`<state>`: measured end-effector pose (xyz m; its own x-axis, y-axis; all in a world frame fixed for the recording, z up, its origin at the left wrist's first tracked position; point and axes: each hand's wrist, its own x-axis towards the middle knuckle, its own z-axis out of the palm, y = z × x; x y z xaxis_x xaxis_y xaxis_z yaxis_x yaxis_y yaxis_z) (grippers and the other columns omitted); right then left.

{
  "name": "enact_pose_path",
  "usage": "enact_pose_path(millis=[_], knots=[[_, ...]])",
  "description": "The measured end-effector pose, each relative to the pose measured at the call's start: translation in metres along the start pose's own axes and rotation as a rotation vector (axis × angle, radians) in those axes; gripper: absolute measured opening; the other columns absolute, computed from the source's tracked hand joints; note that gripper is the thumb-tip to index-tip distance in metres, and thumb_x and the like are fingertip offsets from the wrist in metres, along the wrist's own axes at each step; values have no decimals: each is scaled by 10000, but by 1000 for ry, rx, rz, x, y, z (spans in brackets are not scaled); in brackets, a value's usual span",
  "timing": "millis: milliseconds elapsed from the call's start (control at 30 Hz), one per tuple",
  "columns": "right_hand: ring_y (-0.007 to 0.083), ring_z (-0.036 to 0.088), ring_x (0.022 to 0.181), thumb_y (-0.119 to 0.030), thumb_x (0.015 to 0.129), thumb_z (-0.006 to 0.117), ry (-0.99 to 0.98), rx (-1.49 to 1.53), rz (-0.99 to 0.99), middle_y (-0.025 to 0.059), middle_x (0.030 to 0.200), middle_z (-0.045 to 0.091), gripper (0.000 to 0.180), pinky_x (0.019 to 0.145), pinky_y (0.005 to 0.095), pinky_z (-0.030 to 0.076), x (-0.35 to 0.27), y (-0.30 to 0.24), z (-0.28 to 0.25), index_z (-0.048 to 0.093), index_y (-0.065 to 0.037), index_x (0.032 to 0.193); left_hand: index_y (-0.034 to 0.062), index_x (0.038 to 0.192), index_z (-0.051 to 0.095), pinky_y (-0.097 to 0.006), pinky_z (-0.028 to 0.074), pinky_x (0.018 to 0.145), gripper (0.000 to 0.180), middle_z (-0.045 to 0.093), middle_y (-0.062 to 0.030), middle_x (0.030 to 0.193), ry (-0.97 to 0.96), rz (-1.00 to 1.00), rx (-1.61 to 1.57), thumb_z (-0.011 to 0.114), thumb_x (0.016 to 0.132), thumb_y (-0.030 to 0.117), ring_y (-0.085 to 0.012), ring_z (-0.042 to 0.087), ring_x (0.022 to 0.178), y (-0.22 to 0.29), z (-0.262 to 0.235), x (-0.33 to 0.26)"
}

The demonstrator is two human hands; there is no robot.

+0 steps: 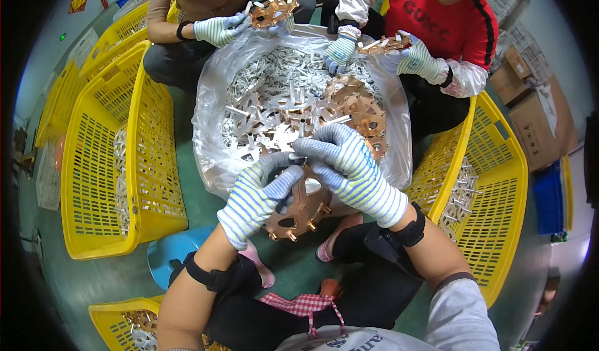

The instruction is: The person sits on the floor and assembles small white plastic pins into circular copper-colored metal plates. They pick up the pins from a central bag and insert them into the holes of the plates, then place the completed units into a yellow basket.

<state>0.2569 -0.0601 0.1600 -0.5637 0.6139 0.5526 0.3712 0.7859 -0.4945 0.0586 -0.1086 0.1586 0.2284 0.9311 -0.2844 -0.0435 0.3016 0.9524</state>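
Observation:
My left hand (256, 198) and my right hand (346, 164), both in striped knit gloves, grip a copper-coloured toothed metal disc (299, 211) held over the near edge of a large clear plastic bag (209, 101). My right fingers curl over the disc's top rim, my left thumb presses its face. The bag is full of similar copper discs (355, 105) and silver metal pieces (274, 111). Two other people sit across the bag; one's gloved hands hold a copper disc (271, 11), the other's hold a disc (384, 44).
Yellow plastic crates stand on both sides: one at left (100, 164) and one at right (493, 182), each holding silver pieces. Another crate (121, 323) sits at lower left. A blue stool (168, 251) is by my knee. Cardboard boxes (536, 108) lie far right.

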Motion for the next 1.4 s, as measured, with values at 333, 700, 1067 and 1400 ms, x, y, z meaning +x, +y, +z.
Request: enact_pose_path(millis=[333,700,1067,1400], knots=[[331,587,821,-88,776,679,-68,-13,-5,156,871,595,238,748,422,452,0,-9,3,661,-57,1012,-9,1146,605,-280,495,821,379,663,-84,948,47,163,234,678,870,240,-121,607,885,-9,-5,1],[357,480,1174,-294,794,701,-48,228,76,152,1204,559,225,1017,466,320,-4,-10,1,699,-105,914,-13,1252,574,-291,499,873,383,652,-102,1059,1,188,147,619,902,136,-152,621,969,-5,-13,-4],[365,476,1181,-280,774,689,-26,-34,-21,121,1176,573,197,1040,525,298,-2,-12,5,711,-137,908,1,1192,610,-295,512,797,371,656,-96,989,62,375,372,658,847,127,-129,621,875,-5,-10,-9],[356,518,1081,-223,762,662,-26,7,-105,129,1105,575,207,996,513,337,-2,-13,7,650,-94,924,13,1121,640,-300,486,637,400,628,-78,844,132,528,488,761,770,163,-146,589,695,-3,-3,-12]])
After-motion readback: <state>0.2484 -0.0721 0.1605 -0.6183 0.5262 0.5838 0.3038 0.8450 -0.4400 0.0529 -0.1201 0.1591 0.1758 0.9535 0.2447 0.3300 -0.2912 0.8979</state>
